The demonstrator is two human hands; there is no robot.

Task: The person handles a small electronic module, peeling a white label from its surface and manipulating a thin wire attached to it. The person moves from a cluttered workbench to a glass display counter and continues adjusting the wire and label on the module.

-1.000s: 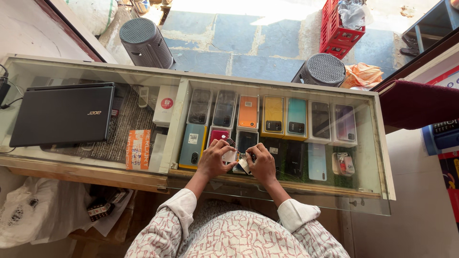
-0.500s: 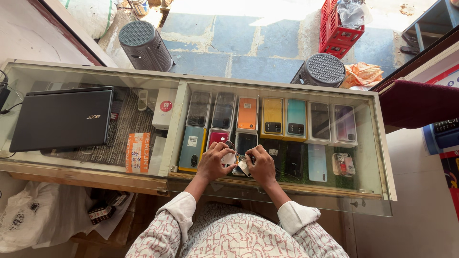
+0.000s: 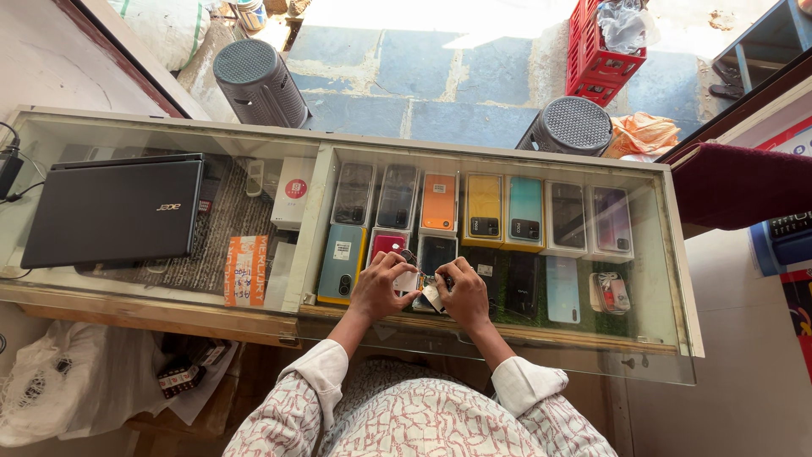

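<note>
Left hand [image 3: 378, 288] and right hand [image 3: 464, 293] rest close together on the glass counter [image 3: 507, 338], above the boxed phones. Fingers of both curl around a small pale object [image 3: 420, 288] pinched between them; its kind is unclear.

Two hands, left [image 3: 382, 288] and right [image 3: 464, 292], are working over the glass worktop [image 3: 677, 279]. One closed laptop [image 3: 114, 209] is lying there. Two grey stools [image 3: 258, 82] are standing beyond, beside one red crate [image 3: 599, 52].

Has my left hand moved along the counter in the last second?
No. The left hand sits at the same spot on the glass counter, just below the red phone box.
</note>
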